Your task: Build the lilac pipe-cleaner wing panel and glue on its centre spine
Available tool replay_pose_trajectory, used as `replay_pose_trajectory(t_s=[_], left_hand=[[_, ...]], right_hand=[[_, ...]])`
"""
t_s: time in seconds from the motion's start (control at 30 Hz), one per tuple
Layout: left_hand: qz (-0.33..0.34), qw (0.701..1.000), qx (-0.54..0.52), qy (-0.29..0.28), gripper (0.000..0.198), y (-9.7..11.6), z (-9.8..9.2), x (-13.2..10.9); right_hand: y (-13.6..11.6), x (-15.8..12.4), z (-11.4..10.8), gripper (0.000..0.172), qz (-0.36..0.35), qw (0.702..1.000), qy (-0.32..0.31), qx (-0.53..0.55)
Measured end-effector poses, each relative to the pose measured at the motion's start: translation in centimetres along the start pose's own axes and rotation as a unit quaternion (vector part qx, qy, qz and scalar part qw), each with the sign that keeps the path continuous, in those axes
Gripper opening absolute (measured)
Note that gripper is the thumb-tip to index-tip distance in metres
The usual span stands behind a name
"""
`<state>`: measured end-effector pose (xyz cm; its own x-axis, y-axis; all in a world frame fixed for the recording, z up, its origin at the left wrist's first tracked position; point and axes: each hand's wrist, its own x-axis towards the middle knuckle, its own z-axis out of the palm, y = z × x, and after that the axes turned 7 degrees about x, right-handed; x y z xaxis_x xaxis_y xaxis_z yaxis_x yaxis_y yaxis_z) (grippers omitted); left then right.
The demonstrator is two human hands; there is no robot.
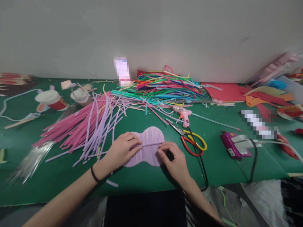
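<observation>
A lavender bow-shaped piece (pixel 151 157), its surface covered in side-by-side fuzzy strips, lies flat on the green table in front of me. Across its middle runs a single lavender pipe cleaner (pixel 151 144). My left hand (pixel 124 146) pinches the pipe cleaner's left end, its fingers resting over the left side of the piece. At the other end, my right hand (pixel 173 157) is closed with thumb and fingertips on the pipe cleaner by the piece's right edge. The fingers hide both ends of the stem.
Pink and lavender pipe cleaners (pixel 78 126) spread on the left, with a multicoloured heap (pixel 165 83) behind. A pink glue gun (pixel 184 116) and scissors (pixel 195 142) lie right of the piece. Farther right sits a purple power strip (pixel 233 146). Paper cups (pixel 53 99) stand at left.
</observation>
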<state>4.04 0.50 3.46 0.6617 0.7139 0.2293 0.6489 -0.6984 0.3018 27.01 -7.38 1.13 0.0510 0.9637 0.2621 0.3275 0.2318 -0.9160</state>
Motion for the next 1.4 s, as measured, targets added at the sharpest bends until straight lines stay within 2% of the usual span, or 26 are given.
replay_pose_trajectory(t_s=[0.13,0.3,0.57,0.77,0.9,1.4], left_hand=[[0.018,1.0,0.014,-0.012,0.017,0.2,0.4,0.7],[0.021,0.999,0.013,-0.039,0.012,0.6,0.1,1.5],[-0.006,1.0,-0.023,-0.007,0.017,2.5,2.1,2.9],[-0.011,0.999,-0.009,-0.043,0.015,3.0,1.7,3.7],[-0.023,0.999,-0.01,-0.039,0.012,3.5,1.8,4.1],[-0.001,0.999,-0.019,-0.039,0.014,3.2,2.0,3.9]], right_hand=[[-0.1,0.0,-0.1,0.006,-0.003,1.0,-0.001,0.002],[-0.1,0.0,-0.1,0.007,-0.001,1.0,0.003,0.003],[0.1,0.1,-0.1,0.007,0.007,1.0,-0.001,-0.001],[0.1,0.1,-0.1,0.008,0.015,1.0,-0.002,-0.008],[0.3,0.1,-0.1,0.008,0.025,1.0,0.006,-0.012],[0.4,0.1,-0.2,0.007,0.014,1.0,0.005,-0.01]])
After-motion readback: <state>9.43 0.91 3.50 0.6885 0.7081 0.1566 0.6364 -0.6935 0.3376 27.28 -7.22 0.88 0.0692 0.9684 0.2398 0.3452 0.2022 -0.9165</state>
